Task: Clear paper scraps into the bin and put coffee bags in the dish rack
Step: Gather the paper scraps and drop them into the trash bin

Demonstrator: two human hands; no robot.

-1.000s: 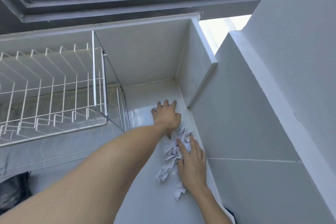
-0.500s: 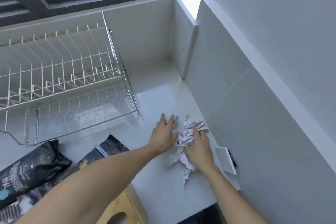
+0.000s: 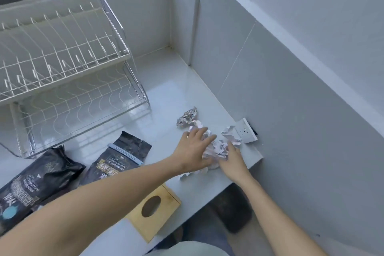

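A heap of crumpled white paper scraps (image 3: pixel 219 147) lies on the white counter near its right front edge. My left hand (image 3: pixel 193 149) rests flat on the left side of the heap, fingers spread. My right hand (image 3: pixel 233 161) presses the heap from the right, fingers partly buried in paper. One crumpled foil-like scrap (image 3: pixel 187 118) lies apart, just behind the heap. Two black coffee bags lie at the left: one (image 3: pixel 116 160) beside my left forearm, another (image 3: pixel 33 185) further left. The wire dish rack (image 3: pixel 62 72) stands behind them with nothing in it.
A white wall socket (image 3: pixel 246 131) sits on the tiled wall right of the scraps. A wooden tissue box (image 3: pixel 154 212) stands at the counter's front edge under my left arm. A dark object (image 3: pixel 232 212) lies on the floor below the counter's edge.
Both hands have dragged the paper heap toward the counter's front edge. The view has tilted down, so the coffee bags, tissue box and floor now show. A foil-like scrap stayed behind.
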